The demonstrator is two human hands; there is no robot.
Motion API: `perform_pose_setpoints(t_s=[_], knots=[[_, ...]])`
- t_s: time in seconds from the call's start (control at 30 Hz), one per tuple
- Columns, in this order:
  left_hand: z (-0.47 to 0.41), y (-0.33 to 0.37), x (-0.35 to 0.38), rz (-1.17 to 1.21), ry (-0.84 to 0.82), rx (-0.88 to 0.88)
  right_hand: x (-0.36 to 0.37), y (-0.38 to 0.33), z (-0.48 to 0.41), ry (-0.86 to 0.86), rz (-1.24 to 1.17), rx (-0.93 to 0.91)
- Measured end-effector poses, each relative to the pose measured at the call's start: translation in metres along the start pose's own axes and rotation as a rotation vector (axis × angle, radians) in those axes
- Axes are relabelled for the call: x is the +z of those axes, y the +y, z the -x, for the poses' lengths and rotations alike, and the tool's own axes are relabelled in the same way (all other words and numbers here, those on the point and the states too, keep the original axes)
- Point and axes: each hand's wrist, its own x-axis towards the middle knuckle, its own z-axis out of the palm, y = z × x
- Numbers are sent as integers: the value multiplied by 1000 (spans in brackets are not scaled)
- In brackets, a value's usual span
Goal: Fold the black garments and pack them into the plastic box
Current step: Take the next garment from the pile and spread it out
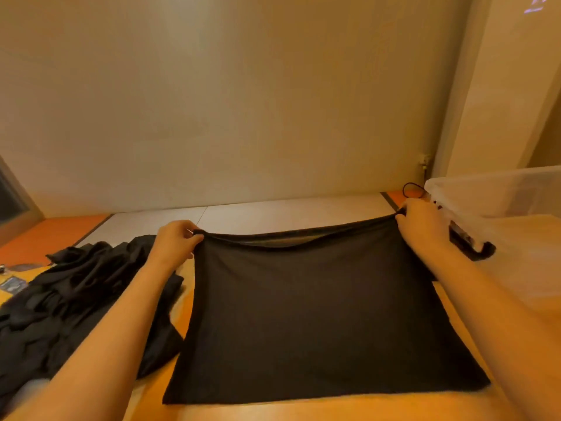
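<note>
A black garment (315, 311) is stretched out in front of me over the orange table, its near edge lying on the tabletop. My left hand (176, 241) pinches its far left corner. My right hand (420, 223) pinches its far right corner, and the far edge sags slightly between the two. A heap of crumpled black garments (76, 299) lies on the table to the left, partly under my left forearm. The clear plastic box (501, 196) stands at the right, just behind my right hand.
A black latch (473, 244) sits on the box's near side. A thin black cable (414, 189) loops at the back by the wall. Small items (13, 284) lie at the far left edge. A pale wall closes off the back.
</note>
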Motion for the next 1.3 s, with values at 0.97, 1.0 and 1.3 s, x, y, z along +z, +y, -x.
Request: perform_pose_setpoints(t_s=[0.97, 1.0, 1.3], knots=[[199, 19, 37, -325, -348, 293, -9, -16, 190, -415, 62, -442], [206, 13, 37, -364, -364, 291, -10, -10, 194, -440, 103, -418], [249, -28, 30, -498, -401, 328, -20, 41, 224, -622, 311, -326]])
